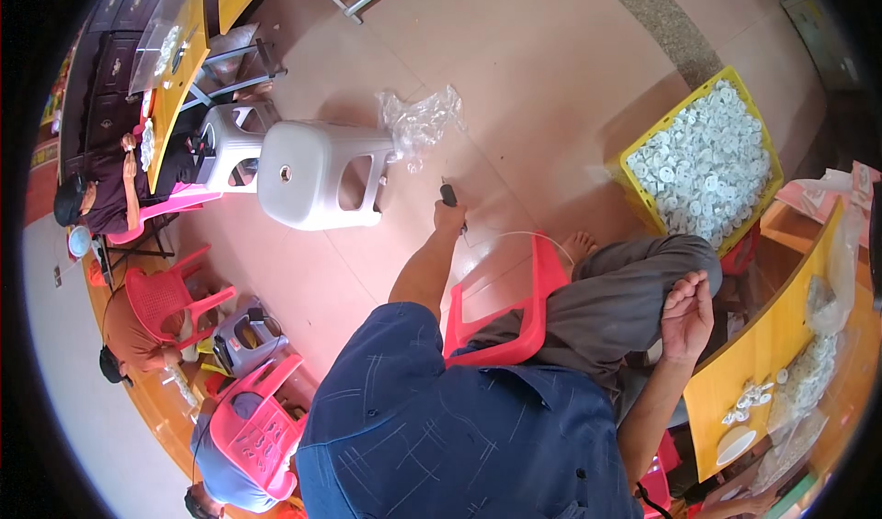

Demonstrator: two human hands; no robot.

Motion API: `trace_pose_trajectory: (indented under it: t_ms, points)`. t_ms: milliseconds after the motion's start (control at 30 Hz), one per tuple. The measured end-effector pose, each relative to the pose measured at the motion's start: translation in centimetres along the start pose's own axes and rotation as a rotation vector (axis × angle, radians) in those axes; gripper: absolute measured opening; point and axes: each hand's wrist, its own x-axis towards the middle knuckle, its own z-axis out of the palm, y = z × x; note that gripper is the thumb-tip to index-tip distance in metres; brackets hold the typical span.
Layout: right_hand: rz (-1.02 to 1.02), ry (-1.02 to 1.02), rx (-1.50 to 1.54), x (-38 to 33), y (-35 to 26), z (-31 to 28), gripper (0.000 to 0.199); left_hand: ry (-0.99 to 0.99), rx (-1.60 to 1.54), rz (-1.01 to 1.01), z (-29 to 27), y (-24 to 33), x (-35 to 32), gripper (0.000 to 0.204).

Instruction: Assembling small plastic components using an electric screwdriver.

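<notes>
My left hand (448, 218) reaches out over the floor, wrapped round a black, rod-shaped tool (447, 194) whose exact kind I cannot make out. Beside that hand a thin pale cord (514, 234) curves toward the pink plastic chair (542, 289). Palm up by my bent knee, my right hand (685, 317) has its fingers loosely curled and nothing visible in them. The wooden table (712, 390) lies close to that hand, with small white parts (749, 401) on it.
A yellow crate (634, 193) full of small round white parts stands at right. At left are a grey plastic stool (308, 174) and crumpled clear plastic (423, 124) on the floor. Several people sit along the left; one person (106, 197) works at a wooden table (179, 78).
</notes>
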Motion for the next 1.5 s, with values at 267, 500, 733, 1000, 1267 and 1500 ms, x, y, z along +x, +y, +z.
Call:
trace_pose_trajectory:
  t_ms: [267,500,733,1000,1267,1500]
  points:
    - [-0.001,-0.034,0.006,0.0,-0.2,-0.2,0.021,0.0,0.001,-0.001,-0.2,0.4,-0.8,0.037]
    - [0.0,-0.039,0.015,0.2,-0.1,-0.5,0.021,0.015,-0.037,-0.006,-0.4,0.0,-1.2,0.038]
    - [-0.014,-0.035,0.014,0.2,0.1,-0.4,0.021,0.032,-0.033,0.006,-0.6,0.2,-0.9,0.044]
    - [-0.021,-0.045,0.015,0.0,-0.2,-0.8,0.022,0.002,-0.066,0.079,-0.5,1.7,-1.7,0.048]
    - [-0.02,0.014,0.004,0.3,0.5,-0.4,0.022,-0.166,-0.218,0.443,0.0,7.7,-6.1,0.073]
    - [-0.076,0.127,0.073,-0.3,-1.1,0.2,0.022,-0.413,-0.095,0.994,2.0,19.2,-17.3,0.074]
